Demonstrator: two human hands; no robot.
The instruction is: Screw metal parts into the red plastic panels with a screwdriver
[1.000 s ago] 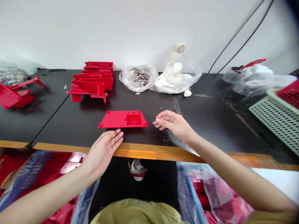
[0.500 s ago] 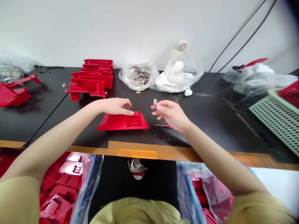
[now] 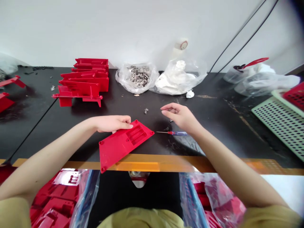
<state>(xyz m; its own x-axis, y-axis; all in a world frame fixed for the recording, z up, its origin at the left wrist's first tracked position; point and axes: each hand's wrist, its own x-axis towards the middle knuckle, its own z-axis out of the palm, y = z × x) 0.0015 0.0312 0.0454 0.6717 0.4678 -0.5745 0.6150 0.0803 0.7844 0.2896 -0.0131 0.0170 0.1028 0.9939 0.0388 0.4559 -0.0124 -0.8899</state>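
Red panel (image 3: 116, 147) swung aslant, near corner over table edge (image 3: 175, 161), left hand (image 3: 111, 123) gripping its far side, right hand (image 3: 180, 116) half open, apart rightward.

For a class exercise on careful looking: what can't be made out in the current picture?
All in the head view:
Red panel: its other face is turned away.
Left hand: some fingertips hidden behind the panel.
Small pale piece: too small to identify.
Red part at far left: cut off by the picture's edge.

Beyond the green basket (image 3: 270, 118) are a plastic bag (image 3: 261, 84) and a cup (image 3: 229, 77); to its left, two cables (image 3: 261, 27).
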